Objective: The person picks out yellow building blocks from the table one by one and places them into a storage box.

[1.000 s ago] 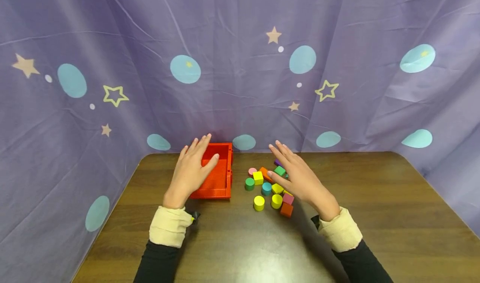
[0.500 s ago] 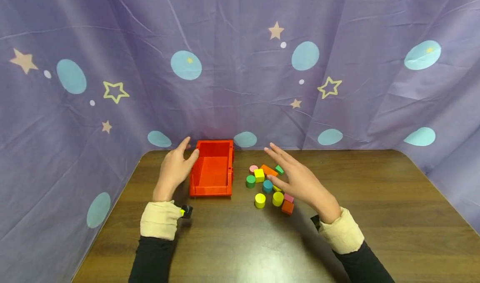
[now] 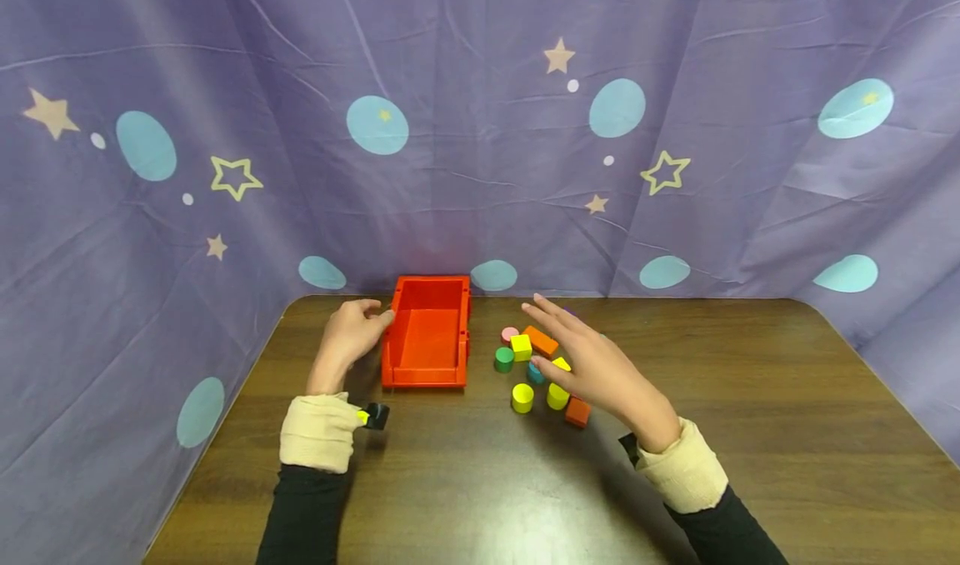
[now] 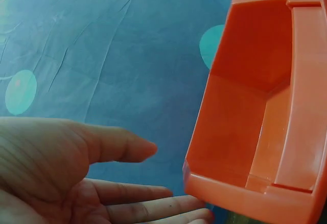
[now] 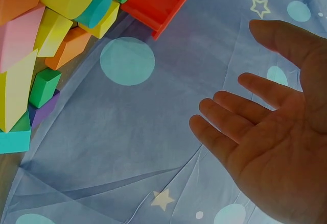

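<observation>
A red open-topped plastic bin (image 3: pixel 425 377) stands at the back of the table, left of centre. Close against its left side is my left hand (image 3: pixel 348 336), thumb and fingertips right at the rim. In the left wrist view that hand's fingers (image 4: pixel 138 209) are extended, the fingertips overlapping the bin's near corner. My right hand (image 3: pixel 596 365) hovers over the toy blocks with its fingers spread and nothing in its palm. Under and beside it lie a yellow cube (image 3: pixel 521 347), a green cylinder (image 3: pixel 504 360), an orange block (image 3: pixel 541 341) and yellow cylinders (image 3: pixel 522 398).
More blocks, among them a red-orange one (image 3: pixel 577 412) and a pink disc (image 3: pixel 510 334), lie in the same loose group right of the bin. A purple patterned curtain (image 3: pixel 480 132) hangs directly behind the wooden table (image 3: pixel 465 482).
My left hand has moved from over the bin to its left side and lowered, its fingers drawing in toward the rim. The right hand has stayed over the blocks, shifting slightly.
</observation>
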Available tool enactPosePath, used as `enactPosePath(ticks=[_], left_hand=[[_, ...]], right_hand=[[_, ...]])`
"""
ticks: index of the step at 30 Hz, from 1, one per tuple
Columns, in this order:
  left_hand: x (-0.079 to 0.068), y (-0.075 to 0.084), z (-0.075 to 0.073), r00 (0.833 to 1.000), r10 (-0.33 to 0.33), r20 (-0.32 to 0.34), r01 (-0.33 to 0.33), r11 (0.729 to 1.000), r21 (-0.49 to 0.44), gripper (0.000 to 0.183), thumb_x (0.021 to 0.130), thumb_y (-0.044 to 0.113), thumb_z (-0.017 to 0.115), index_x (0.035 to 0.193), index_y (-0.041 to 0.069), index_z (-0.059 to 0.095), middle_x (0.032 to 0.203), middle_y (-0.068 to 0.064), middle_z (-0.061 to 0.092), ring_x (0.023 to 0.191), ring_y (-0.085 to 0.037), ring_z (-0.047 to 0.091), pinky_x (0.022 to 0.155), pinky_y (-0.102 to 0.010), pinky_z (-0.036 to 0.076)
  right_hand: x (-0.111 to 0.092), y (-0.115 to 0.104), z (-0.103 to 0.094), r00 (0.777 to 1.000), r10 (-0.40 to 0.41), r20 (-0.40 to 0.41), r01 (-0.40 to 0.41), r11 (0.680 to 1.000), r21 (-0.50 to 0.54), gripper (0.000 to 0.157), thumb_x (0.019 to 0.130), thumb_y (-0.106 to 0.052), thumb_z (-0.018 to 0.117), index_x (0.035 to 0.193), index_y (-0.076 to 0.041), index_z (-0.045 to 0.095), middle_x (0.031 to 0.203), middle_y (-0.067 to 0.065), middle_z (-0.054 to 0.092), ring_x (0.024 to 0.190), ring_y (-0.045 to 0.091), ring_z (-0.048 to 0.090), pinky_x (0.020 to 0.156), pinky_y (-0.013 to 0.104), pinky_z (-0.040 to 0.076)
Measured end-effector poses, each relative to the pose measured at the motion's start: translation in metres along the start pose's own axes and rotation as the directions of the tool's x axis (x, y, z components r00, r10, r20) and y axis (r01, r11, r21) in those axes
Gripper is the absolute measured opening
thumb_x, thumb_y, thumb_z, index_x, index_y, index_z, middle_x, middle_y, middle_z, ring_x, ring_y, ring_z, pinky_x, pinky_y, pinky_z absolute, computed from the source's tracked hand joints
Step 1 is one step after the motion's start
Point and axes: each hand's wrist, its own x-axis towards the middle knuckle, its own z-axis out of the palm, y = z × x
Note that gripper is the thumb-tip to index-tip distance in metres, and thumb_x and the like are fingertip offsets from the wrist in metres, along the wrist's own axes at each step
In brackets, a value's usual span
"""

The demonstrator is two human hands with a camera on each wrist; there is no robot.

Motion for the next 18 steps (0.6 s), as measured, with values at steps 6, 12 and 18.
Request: enactPosePath(ticks=[6, 12, 18], left_hand=[[0.0, -0.001, 0.002, 0.998, -0.061, 0.028, 0.065, 0.982, -0.178, 0.043, 0.099, 0.023, 0.059, 0.129, -0.008, 0.063, 0.113, -0.024, 0.069, 0.083, -0.022, 0.07, 0.075, -0.031, 0.063], [0.004, -0.006, 0.007, 0.998, -0.057, -0.033, 0.047, 0.97, -0.239, 0.036, 0.097, 0.019, 0.062, 0.119, -0.008, 0.07, 0.108, -0.022, 0.071, 0.082, -0.019, 0.07, 0.076, -0.03, 0.063], [0.008, -0.009, 0.013, 0.997, -0.057, -0.046, 0.045, 0.973, -0.226, 0.033, 0.096, 0.019, 0.064, 0.116, -0.006, 0.073, 0.11, -0.021, 0.072, 0.077, -0.015, 0.064, 0.065, -0.018, 0.052]], right_hand=[[-0.001, -0.001, 0.004, 1.0, -0.005, 0.02, 0.005, 1.0, 0.022, 0.071, 0.097, -0.027, 0.071, 0.159, -0.02, 0.037, 0.166, 0.004, 0.031, 0.144, 0.031, 0.046, 0.108, 0.052, 0.051], [-0.001, -0.002, 0.006, 0.999, 0.005, 0.043, -0.006, 1.0, 0.027, 0.07, 0.098, -0.029, 0.071, 0.158, -0.02, 0.037, 0.166, 0.005, 0.031, 0.146, 0.032, 0.043, 0.113, 0.052, 0.046], [0.0, -0.004, 0.009, 0.999, -0.006, 0.049, 0.005, 1.0, 0.011, 0.068, 0.097, -0.03, 0.072, 0.155, -0.015, 0.042, 0.162, 0.01, 0.038, 0.142, 0.033, 0.048, 0.111, 0.051, 0.048]])
